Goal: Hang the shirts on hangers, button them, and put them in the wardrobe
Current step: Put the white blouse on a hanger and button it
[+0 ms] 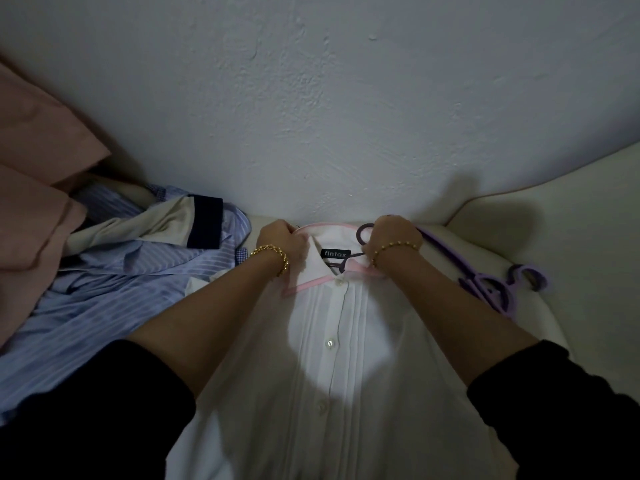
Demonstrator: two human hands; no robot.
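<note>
Left hand [282, 237] and right hand [391, 233] clutching white shirt [332, 358] collar, purple hanger [360, 236] inside

Dark left sleeve [104, 410] and right sleeve [561, 410] stop near the person's elbows; a gold left bracelet [273, 256] and right bracelet [394, 247] circle the wrists.

White shirt [332, 375] hem beyond bottom edge

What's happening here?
A person is working on a white shirt laid flat. The left hand and right hand both grip its collar, with a purple hanger poking out at the neck. The front looks buttoned. Blue striped shirts wait on the left, spare hangers on the right.
</note>
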